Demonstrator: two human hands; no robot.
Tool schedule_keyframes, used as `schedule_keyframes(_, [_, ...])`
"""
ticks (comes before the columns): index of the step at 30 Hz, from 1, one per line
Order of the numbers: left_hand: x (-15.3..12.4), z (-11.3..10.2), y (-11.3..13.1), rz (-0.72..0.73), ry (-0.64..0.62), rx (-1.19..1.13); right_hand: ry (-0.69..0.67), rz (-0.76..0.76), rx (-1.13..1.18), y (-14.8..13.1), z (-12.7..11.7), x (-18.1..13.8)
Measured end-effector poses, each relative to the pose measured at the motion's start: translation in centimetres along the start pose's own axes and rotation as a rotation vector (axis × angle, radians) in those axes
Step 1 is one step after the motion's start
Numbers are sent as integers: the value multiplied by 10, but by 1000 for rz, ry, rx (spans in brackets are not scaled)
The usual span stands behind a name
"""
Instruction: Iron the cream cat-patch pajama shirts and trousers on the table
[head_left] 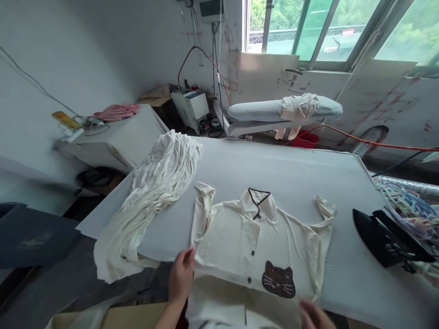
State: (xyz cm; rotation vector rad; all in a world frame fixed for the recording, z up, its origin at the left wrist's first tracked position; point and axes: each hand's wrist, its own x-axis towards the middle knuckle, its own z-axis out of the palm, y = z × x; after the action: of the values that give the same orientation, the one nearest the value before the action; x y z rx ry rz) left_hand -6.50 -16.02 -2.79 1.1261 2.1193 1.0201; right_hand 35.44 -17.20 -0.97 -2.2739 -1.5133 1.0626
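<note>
A cream short-sleeved shirt with a dark-trimmed collar, dark buttons and a brown cat patch lies face up on the grey ironing table. Its hem hangs over the near edge. My left hand pinches the shirt's lower left edge, fingers closed on the fabric. My right hand is at the lower right corner of the shirt, blurred and partly out of view, so its fingers are unclear.
A pile of cream garments drapes over the table's left side. A black iron rests at the right edge. Behind stand a sleeve board with cloth, a white steam unit, hoses, and a side table.
</note>
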Motion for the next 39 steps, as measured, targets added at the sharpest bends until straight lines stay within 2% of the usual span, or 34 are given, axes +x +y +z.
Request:
schedule_keyframes(3, [100, 48, 86, 270, -80, -106, 11, -270, 145, -90, -6, 41])
schedule_keyframes(5, [146, 68, 118, 319, -166, -98, 76, -379, 117, -163, -5, 88])
schedule_keyframes(7, [171, 72, 126, 311, -342, 45, 89, -344, 42, -226, 2, 138])
schedule_keyframes(8, [180, 67, 123, 316, -459, 168, 58, -303, 11, -248, 8, 160])
schedule_keyframes(10, [194, 42, 108, 341, -701, 451, -45, -222, -18, -276, 23, 197])
schedule_keyframes(12, [212, 5, 90, 300, -905, 653, -106, -179, 4, -286, 40, 223])
schedule_keyframes(14, [233, -28, 76, 211, -1007, 741, -86, -139, 37, -291, 55, 238])
schedule_keyframes(15, [243, -39, 71, 188, -1003, 769, -68, -122, 56, -292, 59, 243])
schedule_keyframes(17, [256, -41, 69, 230, -905, 819, -52, -112, 105, -292, 59, 248])
schedule_keyframes(18, [257, -32, 72, 286, -807, 816, -54, -123, 134, -288, 54, 249])
schedule_keyframes(19, [254, -16, 78, 347, -686, 771, -55, -142, 163, -280, 44, 247])
schedule_keyframes(21, [237, 32, 103, 468, -448, 567, -5, -187, 209, -249, 14, 237])
schedule_keyframes(23, [206, 92, 142, 537, -338, 341, 175, -211, 211, -199, -23, 217])
schedule_keyframes(25, [172, 153, 188, 532, -411, 264, 306, -175, 92, -140, -58, 193])
schedule_keyframes(27, [148, 203, 231, 466, -580, 383, 241, -112, -138, -85, -85, 173])
schedule_keyframes(29, [141, 236, 259, 416, -751, 547, 61, -55, -346, -43, -104, 162])
schedule_keyframes(31, [150, 248, 271, 436, -847, 636, 5, 9, -435, -20, -115, 158])
schedule_keyframes(33, [168, 240, 272, 508, -853, 647, 111, 36, -464, -20, -120, 161])
schedule_keyframes(35, [187, 221, 269, 623, -823, 649, 292, -79, -441, -45, -115, 169])
schedule_keyframes(37, [199, 199, 267, 692, -773, 691, 376, -288, -346, -90, -102, 181])
schedule_keyframes(39, [203, 184, 265, 603, -809, 761, 269, -435, -251, -146, -83, 195])
